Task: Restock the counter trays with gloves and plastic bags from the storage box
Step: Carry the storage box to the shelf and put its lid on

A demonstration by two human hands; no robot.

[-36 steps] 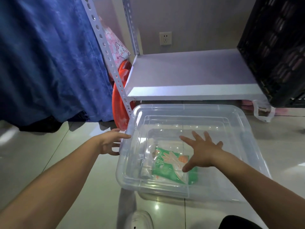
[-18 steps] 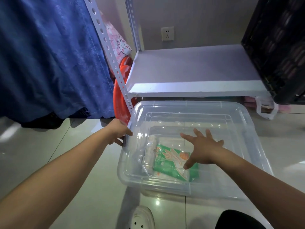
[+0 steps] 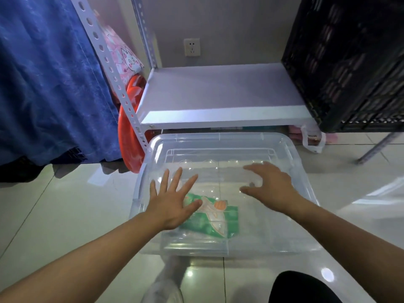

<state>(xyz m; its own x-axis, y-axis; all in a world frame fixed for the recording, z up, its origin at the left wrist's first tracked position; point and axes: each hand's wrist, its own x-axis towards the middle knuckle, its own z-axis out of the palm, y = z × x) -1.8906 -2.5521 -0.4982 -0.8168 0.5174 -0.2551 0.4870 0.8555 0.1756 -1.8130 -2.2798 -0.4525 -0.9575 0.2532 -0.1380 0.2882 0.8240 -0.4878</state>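
A clear plastic storage box (image 3: 301, 176) sits on the tiled floor in front of a low shelf. Its clear lid looks to be on. Inside lies a green packet of gloves (image 3: 216, 221) with an orange print. My left hand (image 3: 172, 200) is spread flat over the box's left part, fingers straight, above the green packet. My right hand (image 3: 269, 186) hovers over the box's right half with fingers loosely bent and holds nothing. Whether either hand touches the lid I cannot tell.
A white metal shelf (image 3: 218, 97) stands just behind the box, with a black crate (image 3: 349, 62) on its right end. A blue cloth (image 3: 48, 79) hangs at left, beside a red round object (image 3: 129, 136). A white bag handle (image 3: 312, 138) hangs under the shelf.
My left hand left the box's left rim and moved over the box, fingers spread. My right hand shifted right and farther back. The view moved closer to the box.
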